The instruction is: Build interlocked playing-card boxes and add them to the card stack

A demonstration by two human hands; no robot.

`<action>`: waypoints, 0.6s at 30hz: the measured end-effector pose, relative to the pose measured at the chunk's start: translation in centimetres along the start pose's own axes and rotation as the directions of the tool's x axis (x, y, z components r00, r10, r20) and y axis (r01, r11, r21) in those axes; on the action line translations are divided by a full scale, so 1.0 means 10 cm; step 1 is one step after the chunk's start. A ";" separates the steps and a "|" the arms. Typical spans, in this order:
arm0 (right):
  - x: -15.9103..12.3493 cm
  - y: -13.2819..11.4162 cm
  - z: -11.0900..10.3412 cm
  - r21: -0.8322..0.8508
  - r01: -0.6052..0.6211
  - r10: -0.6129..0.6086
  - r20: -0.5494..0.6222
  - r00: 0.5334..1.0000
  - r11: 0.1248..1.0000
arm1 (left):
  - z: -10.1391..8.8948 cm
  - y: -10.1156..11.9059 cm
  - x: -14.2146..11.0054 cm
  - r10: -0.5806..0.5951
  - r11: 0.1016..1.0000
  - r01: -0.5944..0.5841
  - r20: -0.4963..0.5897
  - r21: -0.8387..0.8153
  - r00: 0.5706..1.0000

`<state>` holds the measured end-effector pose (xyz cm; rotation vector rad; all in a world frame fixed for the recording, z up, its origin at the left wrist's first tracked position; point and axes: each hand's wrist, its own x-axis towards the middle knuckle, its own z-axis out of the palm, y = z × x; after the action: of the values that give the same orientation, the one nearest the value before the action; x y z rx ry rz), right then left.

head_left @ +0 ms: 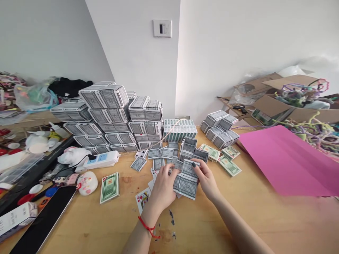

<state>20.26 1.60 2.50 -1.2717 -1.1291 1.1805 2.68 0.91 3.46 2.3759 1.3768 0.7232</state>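
Observation:
A joined piece of grey-backed playing cards (186, 187) is between my two hands, low over the wooden table. My left hand (164, 187) grips its left edge, fingers bent and thumb on top. On the upper right side, my right hand (207, 179) has its thumb pressed on the card face; its other fingers are partly hidden. Just beyond lie loose face-down playing cards (159, 153) and an assembled card block (188, 148). A face-up queen card (143, 199) lies left of my left wrist, partly covered.
Tall stacks of card blocks (108, 113) stand at the back left, a smaller stack (221, 127) back right. Green card packs (109, 187) lie on both sides. A power strip (102, 159) and a phone (45, 220) are left; pink paper (288, 162) and cartons (272, 106) right.

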 end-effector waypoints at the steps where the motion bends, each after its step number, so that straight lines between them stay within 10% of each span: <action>1: 0.00 0.01 0.01 -0.030 0.023 -0.023 -0.010 1.000 0.999 | 0.01 0.00 0.00 -0.002 1.000 0.002 0.006 0.005 1.000; 12: 0.00 0.10 0.11 0.154 -0.015 0.033 -0.119 0.992 0.988 | 0.06 0.01 0.01 -0.074 0.993 0.068 -0.058 -0.097 0.996; 18: 0.00 0.08 0.10 0.470 -0.153 0.222 -0.096 0.970 0.869 | -0.02 -0.02 0.03 -0.290 0.810 0.161 -0.146 -0.564 0.946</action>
<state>19.22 1.64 1.74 -1.0883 -0.5725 1.3758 2.53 1.32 3.63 1.6887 1.2852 1.1637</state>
